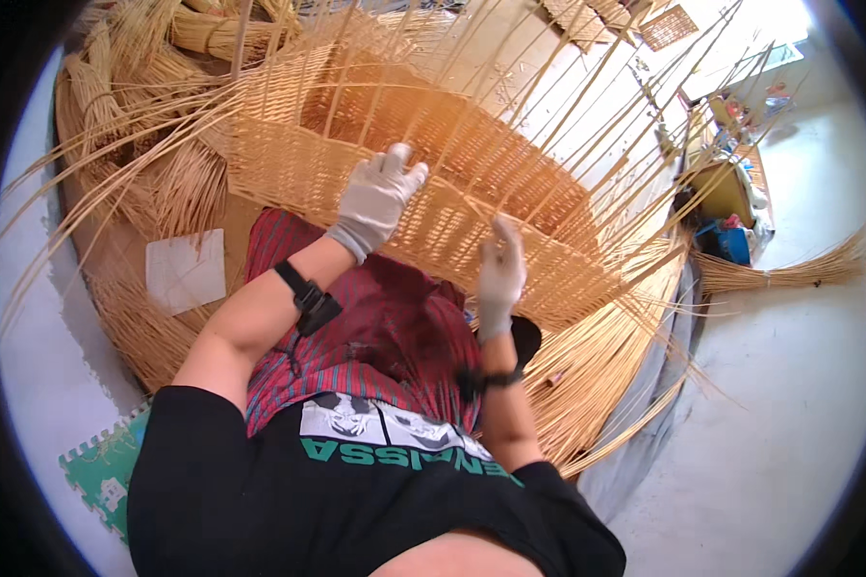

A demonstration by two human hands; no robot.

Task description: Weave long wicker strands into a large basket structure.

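A long, light-brown wicker basket [433, 226] leans across my lap, its tall loose stakes standing up all round the rim. My left hand [377, 197], in a pale glove, rests at the rim of the near wall, with fingers bent over the edge among the stakes. Farther right, my right hand [502, 269], also gloved, is against the outside of that same wall. Its fingers are curled, with the forefinger up near the rim; whatever is in them is too small to make out.
Bundles of cane [130, 125] lie at the back left, and loose long strands [592, 375] spread beside my right arm. A white square sheet [186, 269] lies on the left. Against the right wall are a blue container [731, 245] and a tied cane bundle [784, 274].
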